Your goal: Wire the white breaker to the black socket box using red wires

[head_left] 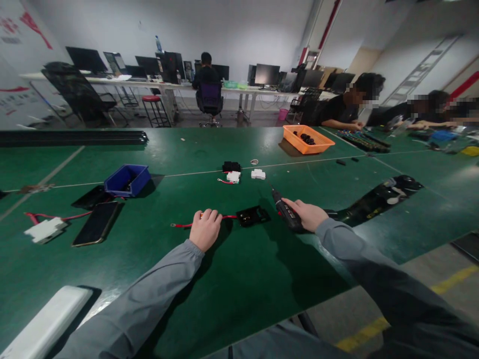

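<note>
Closed around an electric screwdriver (288, 212), my right hand (309, 215) keeps its thin bit pointing up and away from me, above the table. My left hand (205, 229) has its fingers curled over a red cable (229, 217); the stretch beneath them is hidden. One cable end, with a ring terminal (173, 225), sticks out to the left. The other runs into an open black housing (253, 216) with metal contacts, lying between my hands. Beyond it are a white block (258, 174), another white block (234, 177) with a red lead, and a black part (231, 166).
A blue bin (127, 180), a phone (96, 223) and a white module (45, 230) are on the left. A white case (48, 321) lies near me. An orange basket (309, 139) holds black parts. A dark bag-like object (377, 202) lies right. Other people sit beyond.
</note>
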Action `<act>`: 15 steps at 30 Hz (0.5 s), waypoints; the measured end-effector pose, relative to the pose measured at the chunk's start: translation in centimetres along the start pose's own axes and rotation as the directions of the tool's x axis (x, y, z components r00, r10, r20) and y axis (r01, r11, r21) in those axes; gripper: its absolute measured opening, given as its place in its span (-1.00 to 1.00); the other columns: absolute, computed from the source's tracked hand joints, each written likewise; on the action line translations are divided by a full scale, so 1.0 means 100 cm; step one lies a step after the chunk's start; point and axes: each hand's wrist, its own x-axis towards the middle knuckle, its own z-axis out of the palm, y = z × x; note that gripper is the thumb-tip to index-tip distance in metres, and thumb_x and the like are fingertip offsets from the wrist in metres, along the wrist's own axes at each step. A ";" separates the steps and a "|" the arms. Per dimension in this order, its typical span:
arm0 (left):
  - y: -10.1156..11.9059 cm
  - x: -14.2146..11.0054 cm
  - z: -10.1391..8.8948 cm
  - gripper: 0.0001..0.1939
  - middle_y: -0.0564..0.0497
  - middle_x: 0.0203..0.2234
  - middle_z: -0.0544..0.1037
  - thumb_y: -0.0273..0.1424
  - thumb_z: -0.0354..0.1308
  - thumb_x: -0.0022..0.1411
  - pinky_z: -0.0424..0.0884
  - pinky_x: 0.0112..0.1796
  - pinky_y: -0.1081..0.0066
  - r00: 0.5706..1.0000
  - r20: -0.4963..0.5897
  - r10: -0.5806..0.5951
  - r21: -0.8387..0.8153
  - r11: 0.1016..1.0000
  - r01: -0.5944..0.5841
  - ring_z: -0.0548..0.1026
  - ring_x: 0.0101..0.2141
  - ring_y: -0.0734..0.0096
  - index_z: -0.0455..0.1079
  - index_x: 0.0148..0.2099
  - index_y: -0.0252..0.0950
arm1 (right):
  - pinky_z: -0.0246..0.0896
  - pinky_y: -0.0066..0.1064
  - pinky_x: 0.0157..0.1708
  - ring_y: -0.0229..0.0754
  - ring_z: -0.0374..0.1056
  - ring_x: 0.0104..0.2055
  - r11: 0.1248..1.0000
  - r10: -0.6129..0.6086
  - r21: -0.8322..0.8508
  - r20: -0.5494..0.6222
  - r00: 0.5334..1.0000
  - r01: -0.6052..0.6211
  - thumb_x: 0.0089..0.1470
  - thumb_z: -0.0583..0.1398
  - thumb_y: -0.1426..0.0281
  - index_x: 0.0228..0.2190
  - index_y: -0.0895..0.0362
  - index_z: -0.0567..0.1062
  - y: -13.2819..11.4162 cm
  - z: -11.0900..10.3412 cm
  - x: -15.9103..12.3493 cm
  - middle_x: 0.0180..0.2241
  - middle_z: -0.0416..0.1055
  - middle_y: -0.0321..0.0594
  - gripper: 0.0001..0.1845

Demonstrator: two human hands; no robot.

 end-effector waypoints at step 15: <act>0.001 0.001 0.004 -0.77 -0.13 -0.13 0.54 -0.48 0.04 0.30 0.19 0.11 0.03 1.000 -0.003 -0.019 -0.010 1.000 0.019 0.43 -0.01 0.11 0.47 -0.07 -0.25 | 0.28 -0.30 -0.16 -0.05 0.46 -0.20 0.946 -0.072 0.322 0.111 0.991 0.032 -0.02 0.26 0.39 0.37 -0.04 -0.17 0.029 0.022 0.014 0.01 0.32 -0.05 0.06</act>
